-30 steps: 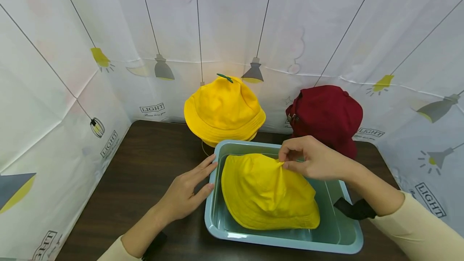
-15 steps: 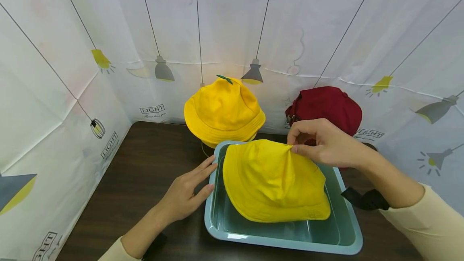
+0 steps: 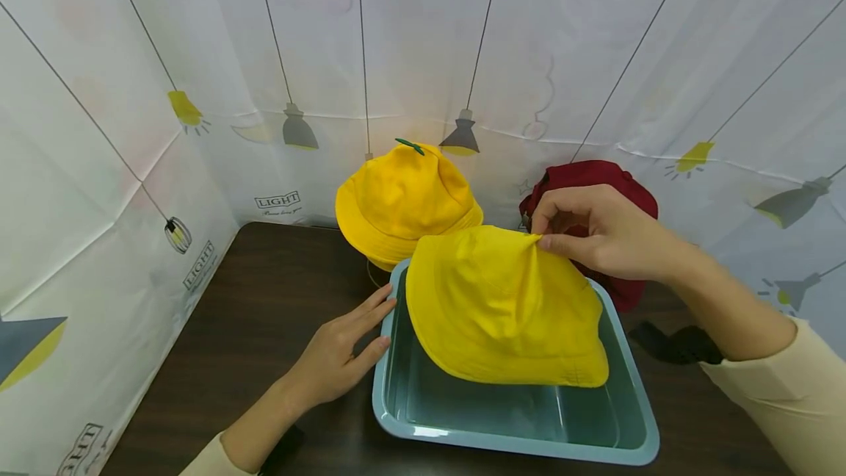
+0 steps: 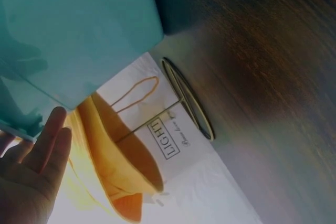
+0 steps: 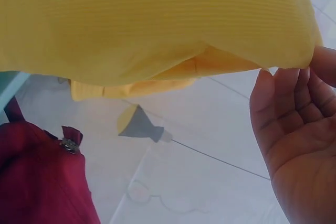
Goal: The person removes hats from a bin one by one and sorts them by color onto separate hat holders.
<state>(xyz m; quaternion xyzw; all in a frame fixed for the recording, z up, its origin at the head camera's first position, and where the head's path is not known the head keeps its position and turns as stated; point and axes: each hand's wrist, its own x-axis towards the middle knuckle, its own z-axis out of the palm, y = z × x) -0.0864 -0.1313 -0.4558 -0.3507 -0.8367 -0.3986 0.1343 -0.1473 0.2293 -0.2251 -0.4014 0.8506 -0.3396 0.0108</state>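
Observation:
A yellow bucket hat hangs over the pale blue plastic basin, its far part overlapping the basin's back rim in the head view. My right hand pinches the top of its crown between thumb and fingers, drawing the cloth into a peak. In the right wrist view the fingertips sit at the edge of the yellow cloth. My left hand rests its straight fingers against the basin's left rim. The left wrist view shows those fingers at the basin's wall.
Behind the basin, a second yellow bucket hat with a green sprout sits on a wire stand, whose round base shows in the left wrist view. A dark red cap stands at the back right, partly behind my right hand. A printed curtain encloses the dark wooden table.
My right hand has risen and moved away from me, slightly right, lifting the yellow bucket hat up from inside the basin. My left hand has stayed at the rim.

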